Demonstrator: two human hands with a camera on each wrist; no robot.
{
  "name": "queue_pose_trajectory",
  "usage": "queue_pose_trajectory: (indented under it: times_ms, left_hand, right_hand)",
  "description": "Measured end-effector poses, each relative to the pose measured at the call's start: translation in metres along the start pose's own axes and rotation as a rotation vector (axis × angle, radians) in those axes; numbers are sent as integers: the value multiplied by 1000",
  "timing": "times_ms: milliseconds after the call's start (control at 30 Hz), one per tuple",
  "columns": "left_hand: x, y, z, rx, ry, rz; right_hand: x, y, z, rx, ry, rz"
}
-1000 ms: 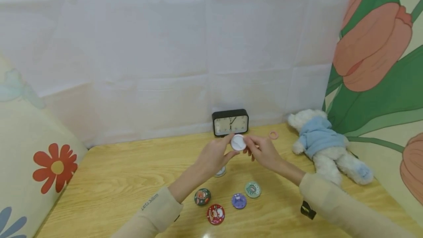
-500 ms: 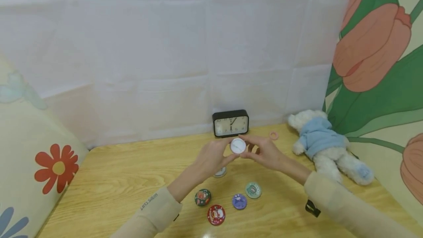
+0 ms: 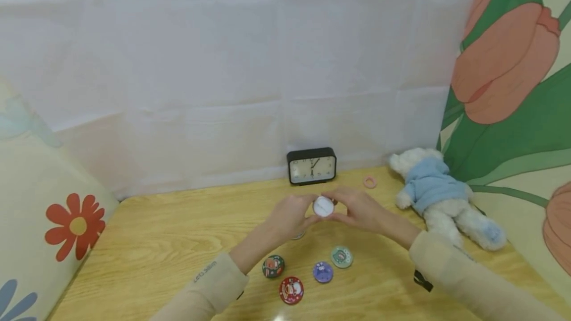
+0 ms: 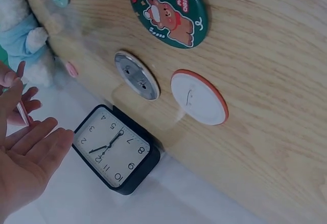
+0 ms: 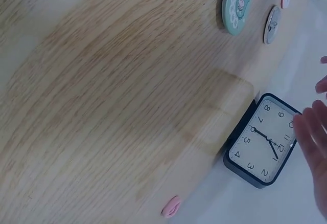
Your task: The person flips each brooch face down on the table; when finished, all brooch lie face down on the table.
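A round button badge [image 3: 323, 206], its white back with a pin facing me, is held above the table in the head view. My left hand [image 3: 292, 215] pinches its left side between thumb and fingers. On the right side, my right hand [image 3: 359, 210] pinches it the same way. The left wrist view shows the badge edge-on. Beneath the hands lie a face-down silver-backed badge [image 4: 137, 74] and a white-backed badge with a red rim [image 4: 199, 96]; the left hand mostly hides these in the head view.
Nearer to me lie a dark green badge [image 3: 273, 266], a red badge [image 3: 291, 290], a purple badge [image 3: 323, 272] and a teal badge [image 3: 341, 256]. Behind the hands stand a black clock [image 3: 312, 167], a pink ring [image 3: 369, 182] and a plush bear [image 3: 430, 187] in blue.
The right hand's fingers have spread from the badge's right edge to its top and bottom. Both hands have since lowered the badge slightly, away from the clock.
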State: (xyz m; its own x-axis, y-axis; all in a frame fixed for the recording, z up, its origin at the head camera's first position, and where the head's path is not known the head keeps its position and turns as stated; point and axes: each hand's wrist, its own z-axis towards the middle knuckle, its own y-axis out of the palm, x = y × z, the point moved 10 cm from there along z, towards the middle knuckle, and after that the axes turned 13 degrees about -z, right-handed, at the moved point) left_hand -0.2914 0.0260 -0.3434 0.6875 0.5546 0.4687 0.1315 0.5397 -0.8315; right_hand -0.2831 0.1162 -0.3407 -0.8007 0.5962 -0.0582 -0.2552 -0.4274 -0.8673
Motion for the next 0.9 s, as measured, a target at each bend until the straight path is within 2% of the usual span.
queue_pose_trajectory:
  times_ms: [167,367,500,700,900]
  left_hand:
    - [-4,7,-6,-40,-31,20]
    - [-11,12,-14,-78,-69,30]
    - [-16,13,-21,-93,-100,28]
    - [-23,9,-33,-77,-149,25]
    - [-34,-2,-58,-39,-197,1]
  right_hand:
    - [6,11,-4,-79,47,-13]
    - [29,31,-16,-166,165,-79]
    - [41,43,-26,-228,219,-83]
    - [47,57,-41,-291,247,-76]
    - [45,63,-50,-312,245,-89]
